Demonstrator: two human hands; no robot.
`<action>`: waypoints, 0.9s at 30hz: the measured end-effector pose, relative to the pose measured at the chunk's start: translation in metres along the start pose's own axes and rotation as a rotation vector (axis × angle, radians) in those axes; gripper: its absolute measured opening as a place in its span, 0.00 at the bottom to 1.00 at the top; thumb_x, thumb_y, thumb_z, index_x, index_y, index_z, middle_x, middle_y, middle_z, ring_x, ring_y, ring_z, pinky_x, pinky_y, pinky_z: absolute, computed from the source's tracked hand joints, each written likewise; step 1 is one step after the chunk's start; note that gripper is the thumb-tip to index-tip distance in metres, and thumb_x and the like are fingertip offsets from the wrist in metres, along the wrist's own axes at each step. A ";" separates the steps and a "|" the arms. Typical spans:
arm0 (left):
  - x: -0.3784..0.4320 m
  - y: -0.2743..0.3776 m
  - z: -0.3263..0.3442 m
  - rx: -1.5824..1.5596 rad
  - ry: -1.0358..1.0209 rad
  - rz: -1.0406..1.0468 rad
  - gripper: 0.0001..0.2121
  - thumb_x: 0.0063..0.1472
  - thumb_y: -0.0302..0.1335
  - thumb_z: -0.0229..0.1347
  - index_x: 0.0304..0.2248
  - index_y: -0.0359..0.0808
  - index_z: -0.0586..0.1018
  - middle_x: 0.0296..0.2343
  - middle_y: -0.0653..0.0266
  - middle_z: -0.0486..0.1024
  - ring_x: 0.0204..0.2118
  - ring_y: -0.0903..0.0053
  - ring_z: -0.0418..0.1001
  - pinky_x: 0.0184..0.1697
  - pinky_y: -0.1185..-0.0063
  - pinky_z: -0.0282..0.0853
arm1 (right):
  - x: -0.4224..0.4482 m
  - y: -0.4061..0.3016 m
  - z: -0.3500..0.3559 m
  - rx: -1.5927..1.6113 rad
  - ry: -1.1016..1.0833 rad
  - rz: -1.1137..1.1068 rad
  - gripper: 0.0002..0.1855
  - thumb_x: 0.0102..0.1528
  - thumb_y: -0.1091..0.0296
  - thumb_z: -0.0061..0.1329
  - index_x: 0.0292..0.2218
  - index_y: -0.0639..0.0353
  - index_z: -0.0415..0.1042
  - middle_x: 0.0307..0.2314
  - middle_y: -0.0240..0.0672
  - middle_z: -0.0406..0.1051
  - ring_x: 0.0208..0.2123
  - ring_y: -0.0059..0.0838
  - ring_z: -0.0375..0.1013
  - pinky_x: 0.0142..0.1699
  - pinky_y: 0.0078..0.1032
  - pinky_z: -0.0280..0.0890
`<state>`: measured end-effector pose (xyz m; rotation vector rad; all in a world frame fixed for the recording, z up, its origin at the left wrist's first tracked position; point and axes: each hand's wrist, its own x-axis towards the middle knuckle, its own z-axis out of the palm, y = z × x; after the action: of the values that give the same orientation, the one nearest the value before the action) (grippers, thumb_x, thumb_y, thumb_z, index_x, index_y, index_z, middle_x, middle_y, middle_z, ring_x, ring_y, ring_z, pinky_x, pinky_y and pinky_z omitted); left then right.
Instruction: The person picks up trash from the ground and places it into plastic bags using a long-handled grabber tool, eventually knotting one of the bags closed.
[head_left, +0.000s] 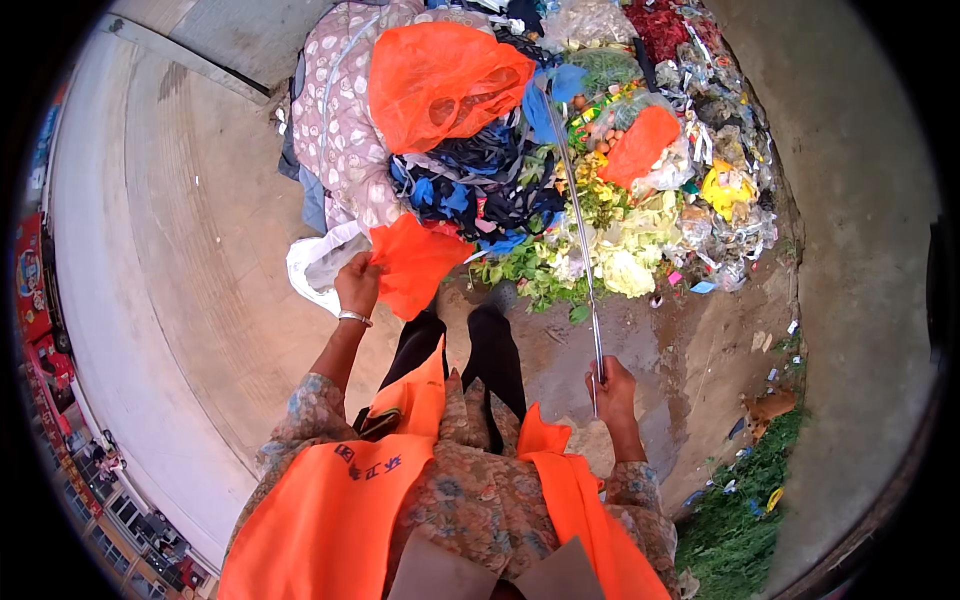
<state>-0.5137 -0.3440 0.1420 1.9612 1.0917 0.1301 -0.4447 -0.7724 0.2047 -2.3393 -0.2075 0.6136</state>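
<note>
My left hand (358, 286) grips the edge of an orange plastic bag (418, 266), which hangs over the near side of the rubbish heap. Just behind that hand lies a white sack (319, 259), partly covered by it. Long metal tongs (577, 202) run from my right hand (613, 388) up to the heap. Their far tips reach a blue plastic bag (541, 105); whether they pinch it I cannot tell. A larger orange bag (442, 82) rests on a quilted cloth with pale spots (341, 105) and dark fabric strips (480, 187).
Leafy vegetable waste (622, 259) spreads near my feet. Eggs (609, 139), a smaller orange bag (641, 146), a yellow bag (726, 189) and shredded litter (697, 90) fill the right side. Wet ground (622, 322) lies below; a concrete wall (862, 225) stands right, weeds (739, 517) beside it.
</note>
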 end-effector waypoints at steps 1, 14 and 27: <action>-0.005 0.003 0.000 -0.032 -0.012 -0.033 0.09 0.47 0.22 0.47 0.30 0.33 0.76 0.20 0.63 0.75 0.22 0.84 0.72 0.25 0.84 0.65 | 0.007 -0.012 -0.003 -0.039 -0.035 0.026 0.06 0.42 0.74 0.47 0.25 0.61 0.64 0.14 0.33 0.61 0.15 0.20 0.60 0.22 0.20 0.58; -0.048 -0.017 0.049 -0.273 -0.049 -0.135 0.09 0.46 0.21 0.46 0.29 0.31 0.74 0.17 0.62 0.73 0.19 0.83 0.69 0.23 0.82 0.63 | 0.236 -0.108 0.088 -0.592 -0.329 0.025 0.18 0.44 0.58 0.42 0.35 0.61 0.68 0.31 0.48 0.69 0.36 0.46 0.68 0.40 0.38 0.62; -0.061 -0.006 0.054 -0.163 0.024 -0.160 0.07 0.46 0.23 0.49 0.28 0.33 0.75 0.19 0.63 0.73 0.19 0.84 0.69 0.24 0.82 0.63 | 0.280 -0.080 0.041 -0.408 -0.526 0.075 0.13 0.43 0.61 0.46 0.22 0.63 0.64 0.15 0.30 0.60 0.15 0.20 0.59 0.17 0.20 0.58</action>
<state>-0.5303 -0.4215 0.1222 1.7251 1.2110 0.1510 -0.2176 -0.6015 0.1276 -2.5265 -0.5262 1.3260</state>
